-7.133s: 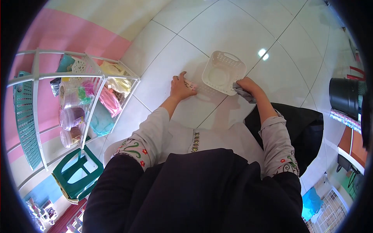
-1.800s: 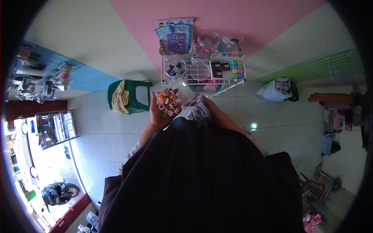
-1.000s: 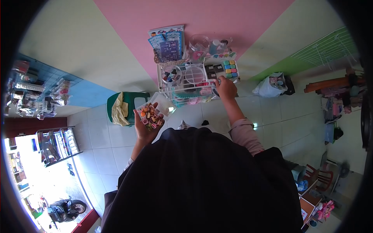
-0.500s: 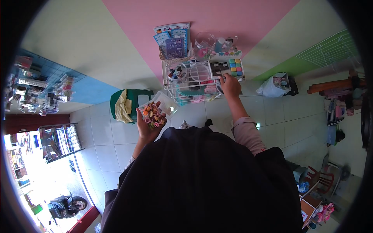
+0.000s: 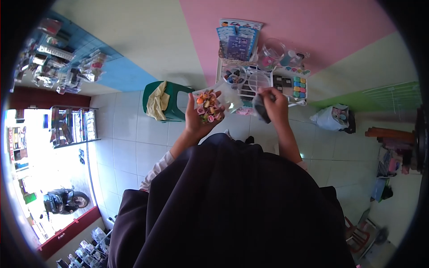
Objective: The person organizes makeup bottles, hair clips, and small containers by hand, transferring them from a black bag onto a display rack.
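Note:
My left hand (image 5: 196, 127) is closed around a clear plastic box (image 5: 229, 99) holding several small colourful pieces (image 5: 209, 106), some of them ring-shaped. Its translucent lid seems to hang open on the right. My right hand (image 5: 278, 106) pinches a dark grey, limp thing that looks like a cloth (image 5: 260, 108), hanging in front of the white rack's edge. On the rack (image 5: 290, 101), just beyond both hands, are a round clear tub (image 5: 235, 76) of small dark pieces, a round clear container (image 5: 259, 81), black boxes (image 5: 282, 82) and pastel blocks (image 5: 299, 87).
A green plastic stool (image 5: 149, 91) with a cream cloth (image 5: 158, 100) stands left of the rack. Booklets (image 5: 239, 47) and a clear jar (image 5: 271, 51) stand at the rack's back. A white plastic bag (image 5: 326, 117) lies on the floor to the right.
The view has swung, so the rack and stool appear further right. My right hand has drawn the dark cloth-like thing away from the rack, nearer to the box in my left hand.

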{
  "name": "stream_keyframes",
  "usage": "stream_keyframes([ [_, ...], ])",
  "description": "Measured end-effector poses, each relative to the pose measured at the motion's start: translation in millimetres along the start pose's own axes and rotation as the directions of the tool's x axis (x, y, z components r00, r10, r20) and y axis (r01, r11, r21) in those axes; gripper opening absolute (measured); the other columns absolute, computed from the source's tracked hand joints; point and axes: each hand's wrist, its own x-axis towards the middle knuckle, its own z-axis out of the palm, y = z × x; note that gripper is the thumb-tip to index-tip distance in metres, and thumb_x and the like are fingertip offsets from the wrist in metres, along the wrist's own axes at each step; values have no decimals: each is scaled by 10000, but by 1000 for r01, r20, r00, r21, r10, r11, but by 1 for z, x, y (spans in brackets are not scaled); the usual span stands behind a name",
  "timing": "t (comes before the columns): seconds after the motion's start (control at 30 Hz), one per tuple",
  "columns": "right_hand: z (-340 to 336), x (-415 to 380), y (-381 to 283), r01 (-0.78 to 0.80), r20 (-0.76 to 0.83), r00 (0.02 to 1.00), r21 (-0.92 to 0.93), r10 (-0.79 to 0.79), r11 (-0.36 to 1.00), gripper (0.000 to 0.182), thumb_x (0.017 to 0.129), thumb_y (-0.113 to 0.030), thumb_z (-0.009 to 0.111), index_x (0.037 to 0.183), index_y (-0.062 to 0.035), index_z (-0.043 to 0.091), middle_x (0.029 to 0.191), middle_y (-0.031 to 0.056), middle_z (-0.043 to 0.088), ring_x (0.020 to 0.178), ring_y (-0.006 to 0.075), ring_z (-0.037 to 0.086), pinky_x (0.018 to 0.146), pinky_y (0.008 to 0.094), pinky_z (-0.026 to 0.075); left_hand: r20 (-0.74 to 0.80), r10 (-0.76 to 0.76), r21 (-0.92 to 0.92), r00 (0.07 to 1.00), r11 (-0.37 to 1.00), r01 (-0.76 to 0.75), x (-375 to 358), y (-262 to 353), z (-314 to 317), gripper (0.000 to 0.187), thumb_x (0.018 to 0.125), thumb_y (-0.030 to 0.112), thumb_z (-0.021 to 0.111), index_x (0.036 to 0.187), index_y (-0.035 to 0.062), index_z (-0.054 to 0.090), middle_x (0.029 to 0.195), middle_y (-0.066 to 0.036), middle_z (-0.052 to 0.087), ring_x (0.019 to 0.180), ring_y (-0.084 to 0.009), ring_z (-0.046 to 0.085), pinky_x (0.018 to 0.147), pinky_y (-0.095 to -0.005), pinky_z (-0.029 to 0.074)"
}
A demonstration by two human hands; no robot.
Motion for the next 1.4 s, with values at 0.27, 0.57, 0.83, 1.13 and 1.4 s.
stream_keyframes([
  [0.27,-89,68,65,-318,-48,895,629,444,709,245,921,-287,527,894,-54,597,761,59,628,655,154,615,558,303,491,38,-3,-84,999,996,7,1,6,-8,638,881,624,361,1257,113,430,1306,-88,454,915,-298,528,781,-404,447],
  [0.57,-115,98,106,-227,-213,828,717,518,659,279,905,-283,538,947,-10,581,882,73,629,745,181,625,663,317,508,12,-4,-115,1000,993,5,3,10,-28,693,882,641,321,1312,101,378,1331,-91,431,959,-302,524,819,-409,448],
  [0.83,-105,109,112,-184,-382,919,-205,95,961,363,802,-375,660,840,-16,619,804,145,609,744,278,608,686,367,465,-51,52,-78,997,995,-56,10,-1,-13,756,864,639,381,1328,42,368,1184,-118,483,987,-286,498,825,-387,433],
  [1.13,-75,97,61,54,-91,966,-844,-240,534,392,704,-370,719,951,-78,632,953,129,612,915,312,576,756,402,465,30,35,-115,999,993,-31,19,-15,0,705,858,663,361,1285,104,412,1350,-71,416,1101,-344,456,865,-401,416],
  [1.4,-14,31,-54,546,398,768,3,-502,837,222,768,-101,666,985,-69,636,950,98,606,917,269,561,814,358,455,78,44,-95,996,995,-37,30,-36,14,699,877,654,313,1290,99,412,1320,-102,448,1105,-325,497,921,-426,413],
])
